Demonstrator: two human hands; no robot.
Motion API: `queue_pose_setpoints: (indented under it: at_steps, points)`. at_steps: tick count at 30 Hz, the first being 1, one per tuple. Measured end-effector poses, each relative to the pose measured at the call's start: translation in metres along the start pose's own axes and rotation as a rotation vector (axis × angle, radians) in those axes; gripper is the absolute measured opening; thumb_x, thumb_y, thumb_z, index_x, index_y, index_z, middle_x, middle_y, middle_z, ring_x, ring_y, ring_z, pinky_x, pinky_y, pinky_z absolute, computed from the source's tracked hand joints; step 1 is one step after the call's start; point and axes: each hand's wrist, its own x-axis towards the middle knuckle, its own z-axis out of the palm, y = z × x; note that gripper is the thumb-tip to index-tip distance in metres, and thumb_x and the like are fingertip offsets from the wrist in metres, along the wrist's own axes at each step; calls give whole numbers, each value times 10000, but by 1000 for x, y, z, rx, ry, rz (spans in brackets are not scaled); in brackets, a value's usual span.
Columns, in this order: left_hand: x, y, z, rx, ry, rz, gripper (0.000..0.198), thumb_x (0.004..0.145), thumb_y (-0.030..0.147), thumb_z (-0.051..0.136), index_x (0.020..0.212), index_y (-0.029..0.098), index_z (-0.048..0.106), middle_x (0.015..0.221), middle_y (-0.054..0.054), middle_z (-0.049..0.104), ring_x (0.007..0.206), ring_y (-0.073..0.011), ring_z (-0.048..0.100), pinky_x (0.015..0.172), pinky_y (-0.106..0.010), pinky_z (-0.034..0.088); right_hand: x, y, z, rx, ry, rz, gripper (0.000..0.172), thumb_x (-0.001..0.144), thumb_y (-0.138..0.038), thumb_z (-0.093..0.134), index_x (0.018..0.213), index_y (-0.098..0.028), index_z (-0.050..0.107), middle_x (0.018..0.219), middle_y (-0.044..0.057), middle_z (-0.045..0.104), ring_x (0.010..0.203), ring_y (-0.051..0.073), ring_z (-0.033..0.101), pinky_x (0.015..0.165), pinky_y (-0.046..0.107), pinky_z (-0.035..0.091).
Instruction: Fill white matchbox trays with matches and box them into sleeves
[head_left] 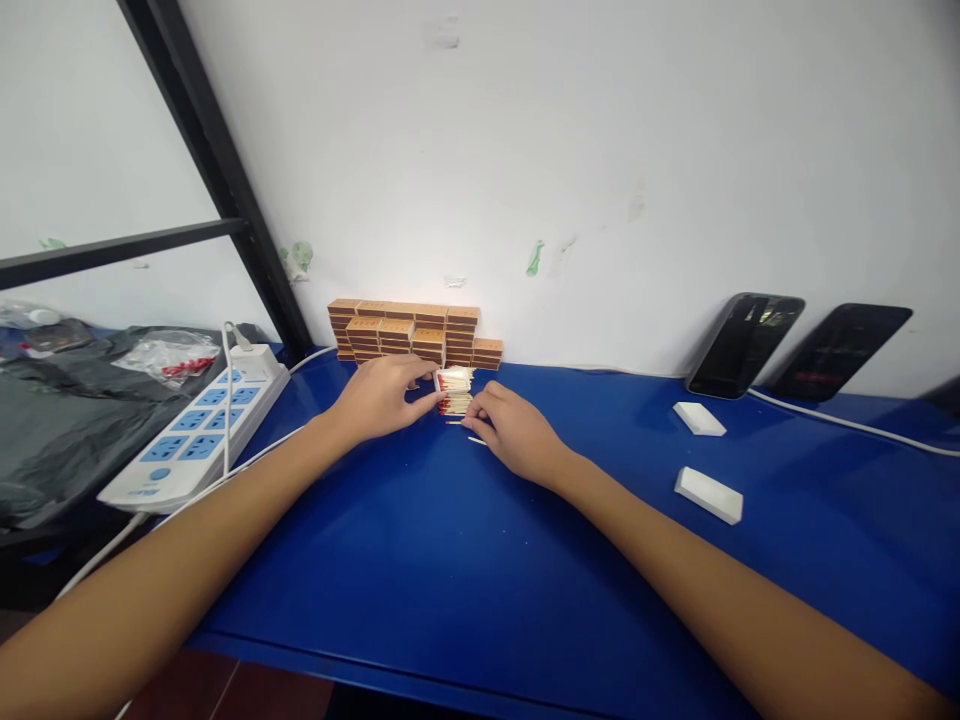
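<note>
A pile of red-tipped matches [455,402] lies on the blue table in front of stacked brown matchboxes [375,325]. My left hand [382,397] curves round the pile's left side, thumb and forefinger at the white edge of a small matchbox tray [438,380]. The other fingers of that hand are partly hidden. At the pile's right, my right hand [514,428] pinches a single match [454,423], its red head pointing left. Another pale match stick [476,440] lies just below the right fingertips, its far end hidden by the hand.
Two small white trays [709,494] sit to the right. Behind them, two dark phones [746,345] lean against the white wall, a white cable running past. On the left are a white power strip [202,425] with cords, black plastic sheeting [60,430] and a black metal frame [217,150].
</note>
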Motion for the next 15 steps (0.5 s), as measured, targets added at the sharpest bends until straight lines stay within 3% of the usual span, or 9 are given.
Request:
queue_pose_setpoints:
  at_steps: [11,15]
  points:
    - [0,-4,0,9,-42,-14,323,957,414,645,1174,191,730,1041,-65,786,871,-237,732,729,-334,538,1,3,0,31,2,26,83,1008,-200,614,931,-195,645,958,35,602,836,172,576,754,295,424]
    - [-1,-3,2,-19,-65,18,338,959,437,649,1184,197,727,1021,-64,783,868,-231,730,719,-327,537,-1,6,-8,68,135,36,69,1014,-203,591,960,-210,632,1010,45,609,886,183,601,776,303,451]
